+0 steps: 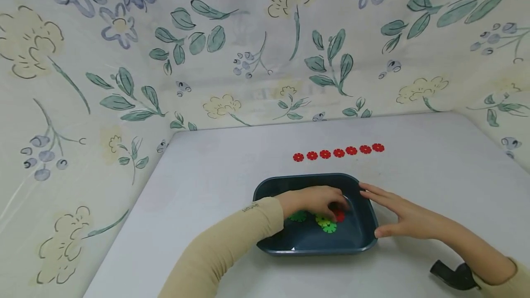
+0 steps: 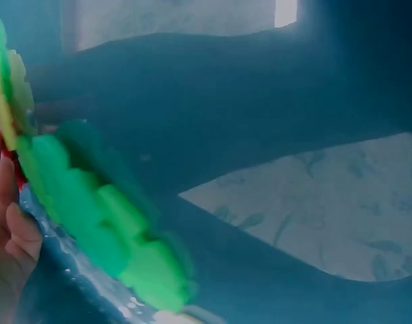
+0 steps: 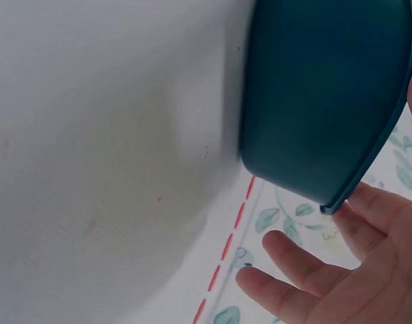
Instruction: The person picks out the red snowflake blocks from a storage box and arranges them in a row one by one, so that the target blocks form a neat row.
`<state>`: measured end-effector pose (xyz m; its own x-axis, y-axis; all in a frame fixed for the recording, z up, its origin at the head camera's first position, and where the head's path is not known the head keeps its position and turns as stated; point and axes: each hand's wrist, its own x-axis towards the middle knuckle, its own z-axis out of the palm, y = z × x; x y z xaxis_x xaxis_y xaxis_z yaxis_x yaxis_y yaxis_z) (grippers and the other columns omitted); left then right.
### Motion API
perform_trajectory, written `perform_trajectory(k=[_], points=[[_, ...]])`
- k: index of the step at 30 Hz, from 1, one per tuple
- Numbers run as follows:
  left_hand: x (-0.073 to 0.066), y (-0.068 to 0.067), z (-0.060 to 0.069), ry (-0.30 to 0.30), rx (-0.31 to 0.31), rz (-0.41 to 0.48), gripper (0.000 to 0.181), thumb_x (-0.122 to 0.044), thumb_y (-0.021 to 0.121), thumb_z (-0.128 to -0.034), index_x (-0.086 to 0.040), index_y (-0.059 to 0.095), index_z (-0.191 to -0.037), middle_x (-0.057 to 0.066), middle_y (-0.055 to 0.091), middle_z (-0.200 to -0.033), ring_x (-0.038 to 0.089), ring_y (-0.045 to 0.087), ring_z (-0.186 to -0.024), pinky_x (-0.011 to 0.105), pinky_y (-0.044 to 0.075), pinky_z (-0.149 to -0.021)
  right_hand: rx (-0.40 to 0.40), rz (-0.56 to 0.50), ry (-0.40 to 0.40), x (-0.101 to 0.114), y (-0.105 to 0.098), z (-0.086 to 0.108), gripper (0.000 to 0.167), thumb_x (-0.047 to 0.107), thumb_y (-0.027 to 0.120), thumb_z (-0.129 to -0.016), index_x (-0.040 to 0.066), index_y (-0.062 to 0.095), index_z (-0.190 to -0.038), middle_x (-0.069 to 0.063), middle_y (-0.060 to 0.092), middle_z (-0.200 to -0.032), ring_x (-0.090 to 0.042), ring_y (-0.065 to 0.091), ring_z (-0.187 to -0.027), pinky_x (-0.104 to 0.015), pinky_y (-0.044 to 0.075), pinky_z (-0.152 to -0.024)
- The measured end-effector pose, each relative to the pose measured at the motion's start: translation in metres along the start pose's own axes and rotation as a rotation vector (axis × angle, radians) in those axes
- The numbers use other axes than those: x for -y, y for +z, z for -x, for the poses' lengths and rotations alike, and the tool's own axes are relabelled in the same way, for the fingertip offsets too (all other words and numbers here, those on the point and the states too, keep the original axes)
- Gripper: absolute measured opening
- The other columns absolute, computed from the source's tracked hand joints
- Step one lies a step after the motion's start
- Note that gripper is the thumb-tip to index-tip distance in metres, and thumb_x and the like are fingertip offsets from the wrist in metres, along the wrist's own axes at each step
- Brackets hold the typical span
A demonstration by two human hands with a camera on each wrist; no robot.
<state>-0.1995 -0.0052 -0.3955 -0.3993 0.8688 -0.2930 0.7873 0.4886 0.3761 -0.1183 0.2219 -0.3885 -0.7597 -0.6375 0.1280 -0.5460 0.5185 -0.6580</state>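
A dark blue-green plastic tray stands on the table with green, yellow-green and red notched discs inside. My left hand reaches down into it, fingers bent over a red disc; whether they pinch it is unclear. Beside the thumb lie a light green disc and a darker green disc. Up close in the left wrist view, green discs look blurred near my fingertips. My right hand rests against the tray's right rim, its fingers extended and spread, as the right wrist view also shows.
Beyond the tray, several red discs lie in a row on the white table. A black curved object is beside my right forearm. Floral-patterned sheeting rises behind the table and along its sides.
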Motion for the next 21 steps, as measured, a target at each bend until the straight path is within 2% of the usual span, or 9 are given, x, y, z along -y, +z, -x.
perform_trajectory(k=[5,9,16,21], points=[[0.0051,0.0051,0.0001,-0.024,-0.062,-0.001,0.039,-0.026,0.068,-0.0827,-0.014,0.061,-0.119,-0.002,0.058,-0.111,0.005,0.051,-0.097,0.01,0.039,-0.085,0.002,-0.002,-0.013,0.0001,-0.0007,0.0001,0.077,0.029,0.074,-0.074,0.007,0.037,-0.139,0.004,0.026,-0.148,0.025,0.008,-0.12,-0.067,0.037,-0.083],[0.0048,0.006,-0.0004,-0.043,-0.076,-0.04,0.038,-0.028,0.066,-0.0835,-0.016,0.061,-0.119,-0.003,0.059,-0.109,0.005,0.052,-0.095,0.01,0.04,-0.085,0.004,0.003,-0.024,0.0001,-0.001,0.0003,0.078,0.028,0.074,-0.074,0.008,0.037,-0.139,0.009,0.024,-0.148,0.025,0.008,-0.121,-0.067,0.037,-0.083],[0.0001,0.0036,-0.0001,-0.06,-0.028,-0.065,0.034,-0.033,0.07,-0.079,-0.018,0.065,-0.109,-0.006,0.058,-0.101,0.004,0.051,-0.09,0.009,0.041,-0.078,-0.003,0.021,-0.033,0.0008,-0.0012,0.0002,0.078,0.029,0.074,-0.073,0.007,0.037,-0.138,0.008,0.025,-0.148,0.025,0.008,-0.121,-0.064,0.039,-0.082],[-0.0022,0.0023,0.0011,-0.064,-0.007,-0.04,0.025,-0.031,0.07,-0.0795,-0.017,0.064,-0.1,-0.006,0.057,-0.095,0.005,0.049,-0.086,0.009,0.04,-0.074,0.0,0.019,-0.023,0.0011,-0.0013,0.0002,0.078,0.029,0.074,-0.073,0.008,0.037,-0.139,0.005,0.026,-0.148,0.025,0.008,-0.121,-0.063,0.04,-0.083]])
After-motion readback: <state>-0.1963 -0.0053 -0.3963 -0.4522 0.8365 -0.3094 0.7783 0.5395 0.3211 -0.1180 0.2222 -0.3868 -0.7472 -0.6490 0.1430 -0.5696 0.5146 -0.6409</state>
